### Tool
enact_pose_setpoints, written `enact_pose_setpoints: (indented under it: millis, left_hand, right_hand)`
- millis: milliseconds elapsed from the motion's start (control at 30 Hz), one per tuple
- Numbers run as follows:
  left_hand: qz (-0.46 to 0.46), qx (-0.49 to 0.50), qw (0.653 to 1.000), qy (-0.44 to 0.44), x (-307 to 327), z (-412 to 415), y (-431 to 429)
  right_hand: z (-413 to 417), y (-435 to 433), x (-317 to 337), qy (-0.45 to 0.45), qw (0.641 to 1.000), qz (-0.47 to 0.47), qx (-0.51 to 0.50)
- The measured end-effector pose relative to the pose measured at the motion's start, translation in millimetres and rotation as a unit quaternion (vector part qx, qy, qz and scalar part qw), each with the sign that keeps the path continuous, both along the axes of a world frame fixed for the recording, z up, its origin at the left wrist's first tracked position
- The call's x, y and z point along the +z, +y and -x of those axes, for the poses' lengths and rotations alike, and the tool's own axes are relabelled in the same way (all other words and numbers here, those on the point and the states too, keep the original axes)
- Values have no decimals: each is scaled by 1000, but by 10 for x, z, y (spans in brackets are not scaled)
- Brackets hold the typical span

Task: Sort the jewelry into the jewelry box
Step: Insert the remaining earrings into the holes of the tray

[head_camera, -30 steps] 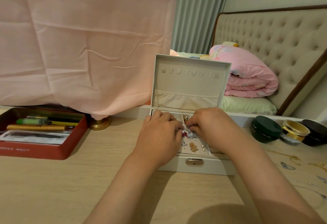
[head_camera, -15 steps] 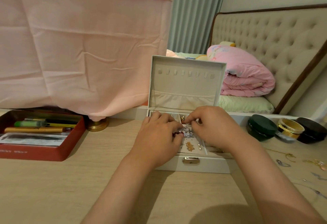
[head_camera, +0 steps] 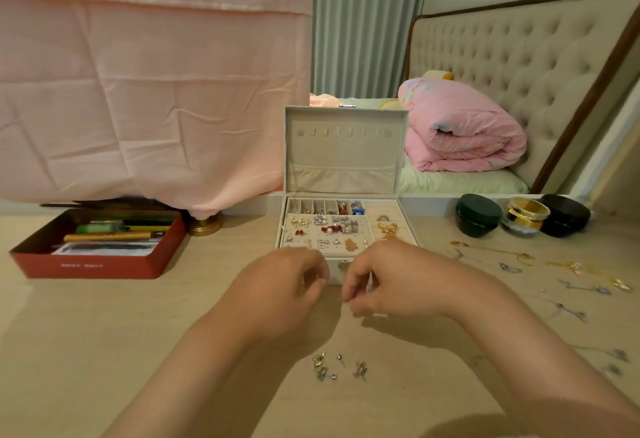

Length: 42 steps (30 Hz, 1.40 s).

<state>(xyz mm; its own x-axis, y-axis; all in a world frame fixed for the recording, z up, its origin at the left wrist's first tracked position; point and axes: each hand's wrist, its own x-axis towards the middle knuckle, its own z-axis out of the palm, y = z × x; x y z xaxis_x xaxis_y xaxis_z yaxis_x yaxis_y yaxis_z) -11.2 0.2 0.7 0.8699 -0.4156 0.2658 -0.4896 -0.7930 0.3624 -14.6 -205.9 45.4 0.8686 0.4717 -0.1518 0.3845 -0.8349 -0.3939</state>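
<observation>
The cream jewelry box [head_camera: 346, 160] stands open in the middle of the wooden table, lid upright. Its tray holds several earrings and studs [head_camera: 332, 226] in small compartments and on a holed pad. My left hand [head_camera: 280, 292] and my right hand [head_camera: 391, 281] hover side by side just in front of the box's front wall, fingers curled, with nothing visible in them. A small heap of loose earrings [head_camera: 337, 366] lies on the table below my hands. Thin necklaces and chains [head_camera: 519, 259] lie spread out at the right.
A red tin [head_camera: 93, 266] with pens sits at the left. A green jar [head_camera: 478, 216], a gold jar [head_camera: 526, 216] and a black jar [head_camera: 564, 216] stand at the back right. A pink cloth [head_camera: 138, 91] hangs over a brass base [head_camera: 205, 226].
Both hands have drawn back out of the box tray toward me and now hover over the table in front of it. The tray's contents are uncovered.
</observation>
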Motion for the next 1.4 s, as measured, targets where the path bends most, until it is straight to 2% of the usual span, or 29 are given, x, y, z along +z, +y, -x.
enact_pose_setpoints:
  millis: [67, 167, 367, 533, 633, 733, 867, 933, 1000, 1067, 1133, 1300, 1400]
  left_hand:
    - [-6, -8, 999, 53, -77, 157, 54]
    - [-6, -22, 994, 109, -163, 328, 92]
    - [17, -45, 994, 95, -346, 444, 118]
    - [46, -24, 994, 94, -377, 455, 142]
    - [92, 4, 992, 81, -398, 482, 110]
    - [186, 51, 976, 97, -372, 509, 56]
    - [360, 66, 913, 181, -311, 541, -24]
    - [425, 61, 881, 199, -299, 544, -36]
    - [454, 66, 867, 196, -298, 540, -27]
    - [449, 71, 871, 186, -310, 527, -11]
    - [411, 74, 893, 170, -314, 520, 3]
    - [340, 80, 928, 133, -227, 500, -4]
    - [300, 78, 946, 92, -176, 394, 19]
  right_hand:
    - [146, 58, -80, 39, 999, 10, 2]
    - [302, 153, -170, 45, 999, 23, 4]
    - [350, 260, -264, -7, 995, 97, 12]
    - [338, 263, -307, -1, 996, 91, 14]
    - [312, 210, -323, 18, 1000, 20, -8]
    - [270, 174, -308, 35, 990, -127, -50]
    - [291, 245, -341, 91, 929, -340, -113]
    - [299, 279, -376, 120, 899, -400, -134]
    - [295, 282, -386, 131, 886, -423, -137]
    - [299, 276, -385, 127, 889, -422, -127]
    - [310, 272, -372, 107, 897, -411, -122]
    - [264, 232, -362, 26, 933, -342, -109]
    - [176, 226, -321, -21, 940, -322, -106]
